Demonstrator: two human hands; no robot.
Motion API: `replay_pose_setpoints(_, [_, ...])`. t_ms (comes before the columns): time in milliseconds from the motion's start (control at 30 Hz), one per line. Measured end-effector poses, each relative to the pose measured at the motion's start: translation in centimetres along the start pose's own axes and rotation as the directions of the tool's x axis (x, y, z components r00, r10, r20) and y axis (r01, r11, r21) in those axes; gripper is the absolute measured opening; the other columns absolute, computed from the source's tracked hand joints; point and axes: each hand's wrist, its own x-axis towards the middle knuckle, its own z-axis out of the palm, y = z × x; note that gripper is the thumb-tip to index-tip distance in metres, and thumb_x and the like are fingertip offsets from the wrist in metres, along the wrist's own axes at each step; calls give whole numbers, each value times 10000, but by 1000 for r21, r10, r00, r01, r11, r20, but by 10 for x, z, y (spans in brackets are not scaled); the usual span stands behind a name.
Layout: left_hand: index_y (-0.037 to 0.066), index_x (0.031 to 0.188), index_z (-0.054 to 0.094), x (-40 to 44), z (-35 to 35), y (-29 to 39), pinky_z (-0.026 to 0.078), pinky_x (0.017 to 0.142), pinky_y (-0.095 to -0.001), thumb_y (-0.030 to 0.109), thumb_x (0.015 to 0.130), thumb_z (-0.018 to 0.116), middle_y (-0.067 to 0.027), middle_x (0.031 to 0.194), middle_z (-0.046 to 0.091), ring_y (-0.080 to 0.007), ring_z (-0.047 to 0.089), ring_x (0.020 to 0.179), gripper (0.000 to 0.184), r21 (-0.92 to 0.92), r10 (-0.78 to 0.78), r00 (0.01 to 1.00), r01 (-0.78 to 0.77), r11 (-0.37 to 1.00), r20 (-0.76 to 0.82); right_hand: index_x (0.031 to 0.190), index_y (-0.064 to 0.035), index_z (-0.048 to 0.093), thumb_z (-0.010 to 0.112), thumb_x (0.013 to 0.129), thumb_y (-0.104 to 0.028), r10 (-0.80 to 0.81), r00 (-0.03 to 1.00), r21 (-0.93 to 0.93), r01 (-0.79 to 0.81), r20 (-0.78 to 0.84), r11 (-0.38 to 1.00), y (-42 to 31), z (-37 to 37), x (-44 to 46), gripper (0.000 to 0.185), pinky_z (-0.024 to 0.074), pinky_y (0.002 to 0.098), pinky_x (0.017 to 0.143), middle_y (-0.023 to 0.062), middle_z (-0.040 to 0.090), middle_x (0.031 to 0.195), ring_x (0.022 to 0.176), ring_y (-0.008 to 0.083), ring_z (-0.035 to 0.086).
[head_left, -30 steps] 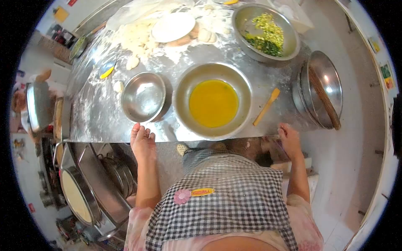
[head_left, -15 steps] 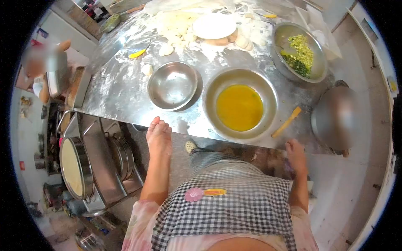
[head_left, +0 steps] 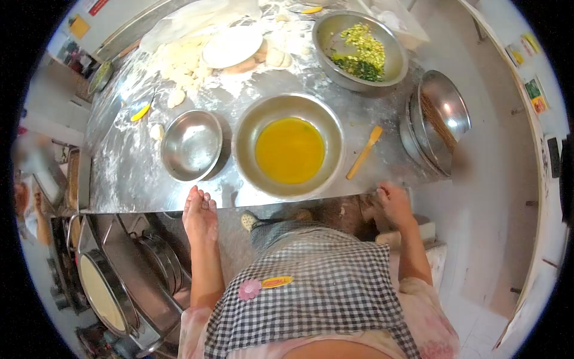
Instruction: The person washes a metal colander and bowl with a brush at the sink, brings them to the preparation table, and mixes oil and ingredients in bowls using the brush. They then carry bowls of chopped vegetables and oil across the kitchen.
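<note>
My left hand [head_left: 200, 214] is at the near edge of the steel table, palm up, fingers loosely extended and nothing in it. Just beyond its fingertips stands a shallow steel bowl [head_left: 190, 149]. My right hand [head_left: 394, 204] hangs by the edge farther right, fingers loosely curled, holding nothing that I can see. Closest to it on the table lies a short wooden spatula [head_left: 363, 153]. Between the hands stands a wide steel bowl [head_left: 244, 143] with a yellow-orange liquid [head_left: 290, 151], probably oil or beaten egg.
At the back right is a steel basin [head_left: 326, 63] with chopped yellow and green filling [head_left: 363, 55]. Stacked metal bowls [head_left: 442, 102] stand at the right edge. Flour, dough pieces [head_left: 182, 63], a white plate [head_left: 233, 48] and a yellow-handled tool [head_left: 140, 112] lie farther back.
My view has turned to the right, so the table and bowls appear farther left. The stacked bowls at the right now show clearly. Both hands remain by the table edge.
</note>
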Motion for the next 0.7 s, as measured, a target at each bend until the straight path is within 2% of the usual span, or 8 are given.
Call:
replay_pose_setpoints(167, [79,959,527,3,1,-11,430,624,-247,191,875,560,-8,779,550,-119,528,727,143,-21,-81,996,81,996,37,1005,-61,575,492,856,-216,30,999,58,-27,-38,998,7,-3,-11,230,433,422,782,185,596,975,905,361,562])
replay_pose_setpoints(233, [91,941,516,10,0,-20,422,605,-245,240,869,570,0,764,536,-113,521,700,174,48,-118,989,114,992,89,1001,-62,585,500,858,-211,55,998,117,-50,-43,992,7,-6,-12,223,444,407,772,172,602,975,891,352,572])
replay_pose_setpoints(267, [97,931,511,13,1,-24,418,595,-244,265,866,576,4,757,529,-110,518,686,192,82,-138,984,130,988,114,1004,-63,588,506,857,-205,31,994,135,-16,-108,991,7,-11,-13,220,451,395,762,169,606,966,878,345,578])
replay_pose_setpoints(367, [98,940,498,7,38,-37,410,593,-242,308,858,579,2,736,510,-102,511,698,239,350,-159,987,143,926,18,1010,-62,593,525,853,-190,-5,967,178,52,-255,983,-13,-41,-15,213,469,364,729,161,614,940,841,325,594])
replay_pose_setpoints(500, [69,1011,490,31,53,-65,483,671,-325,219,846,602,-67,902,559,-166,566,797,249,505,-247,946,110,856,211,998,-55,601,537,848,-181,-32,947,155,85,-321,984,-12,-53,-11,206,475,346,711,162,618,928,818,311,601])
replay_pose_setpoints(533, [40,1090,476,37,58,-74,510,738,-363,84,830,569,-111,1014,562,-223,591,858,280,422,-178,950,56,905,255,993,-54,603,537,848,-181,-56,943,129,104,-328,986,-12,-54,-11,204,475,344,714,163,618,929,818,310,601])
replay_pose_setpoints(633, [-1,1198,414,34,70,-72,462,850,-389,1,787,526,-152,1085,544,-269,548,987,426,351,-229,937,128,928,264,982,-53,610,540,846,-182,31,952,190,29,-303,981,-13,-58,-14,200,470,348,727,164,617,953,828,316,601])
replay_pose_setpoints(700, [-7,1195,413,36,70,-73,460,868,-399,-53,739,490,-157,1117,521,-281,541,1003,464,311,-238,931,148,939,278,986,-54,610,537,847,-180,37,956,165,12,-290,986,-9,-57,-17,202,469,345,728,164,619,949,833,322,599])
